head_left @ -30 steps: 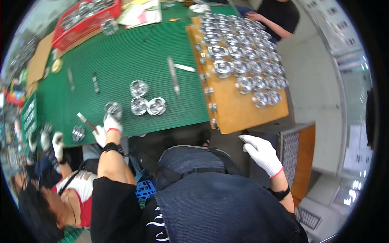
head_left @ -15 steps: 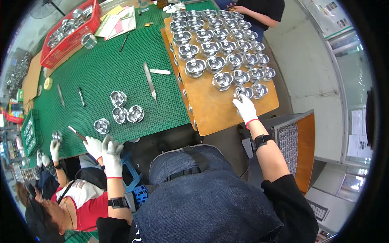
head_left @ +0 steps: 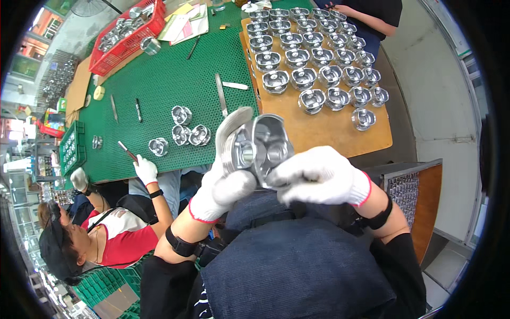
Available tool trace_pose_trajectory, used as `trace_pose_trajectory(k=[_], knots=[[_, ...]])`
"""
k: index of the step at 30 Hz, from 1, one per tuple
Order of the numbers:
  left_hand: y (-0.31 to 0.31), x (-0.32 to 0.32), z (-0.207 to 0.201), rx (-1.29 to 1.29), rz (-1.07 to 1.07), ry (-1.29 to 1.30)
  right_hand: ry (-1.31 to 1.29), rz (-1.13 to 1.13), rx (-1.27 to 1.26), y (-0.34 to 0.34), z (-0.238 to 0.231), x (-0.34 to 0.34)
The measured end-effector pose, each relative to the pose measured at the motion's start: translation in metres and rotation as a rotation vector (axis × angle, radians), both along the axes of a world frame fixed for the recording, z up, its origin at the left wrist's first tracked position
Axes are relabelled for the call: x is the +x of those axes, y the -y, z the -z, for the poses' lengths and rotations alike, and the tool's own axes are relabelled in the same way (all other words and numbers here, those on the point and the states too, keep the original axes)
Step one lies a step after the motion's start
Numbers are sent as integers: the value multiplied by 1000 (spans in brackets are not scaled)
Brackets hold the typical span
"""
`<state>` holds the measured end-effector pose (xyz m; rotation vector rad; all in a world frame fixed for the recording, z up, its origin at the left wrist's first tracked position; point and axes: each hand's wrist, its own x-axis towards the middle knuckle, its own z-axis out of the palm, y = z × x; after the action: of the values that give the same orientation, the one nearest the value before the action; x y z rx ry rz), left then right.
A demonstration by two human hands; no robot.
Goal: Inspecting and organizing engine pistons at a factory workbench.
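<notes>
A shiny metal piston [head_left: 272,135] is held up in front of my body, its hollow underside turned toward me. My gloved left hand [head_left: 220,183] wraps its left side, fingers over the top and thumb along the bottom. The gloved fingers of my right hand [head_left: 326,175] are closed at its lower right edge; the fingertips are partly hidden and slightly blurred. Beyond my hands, rows of similar pistons [head_left: 330,76] stand hollow side up on a wooden board [head_left: 324,135]. A small group of pistons [head_left: 200,135] sits on the green mat [head_left: 170,58] to the left.
A red crate [head_left: 101,64] of metal parts stands at the far left. Blades [head_left: 221,95] and a marker [head_left: 138,110] lie on the mat. A co-worker's gloved hand [head_left: 145,170] holds a pen-like tool at left. Another person [head_left: 366,18] stands beyond the board.
My right hand has come from the board's front right back to my body, and a piston there is gone from its place. My left hand has moved right and now grips a piston.
</notes>
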<state>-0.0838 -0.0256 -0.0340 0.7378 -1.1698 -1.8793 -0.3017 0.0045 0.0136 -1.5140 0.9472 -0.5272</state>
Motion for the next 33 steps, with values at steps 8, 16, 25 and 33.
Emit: trace_pose_trajectory(k=[8, 16, 25, 33], knots=[[-14, 28, -34, -536, 6, 405, -555, 121, -836, -2, -26, -21], [-10, 53, -46, -898, 41, 630, -866, -71, -1217, 1, -43, 43], [-8, 83, -40, -1053, -265, 493, -389, 48, -438, 1, -39, 74], [-22, 93, -36, 243, -18, -22, -115, 324, -508, 1, -30, 45]])
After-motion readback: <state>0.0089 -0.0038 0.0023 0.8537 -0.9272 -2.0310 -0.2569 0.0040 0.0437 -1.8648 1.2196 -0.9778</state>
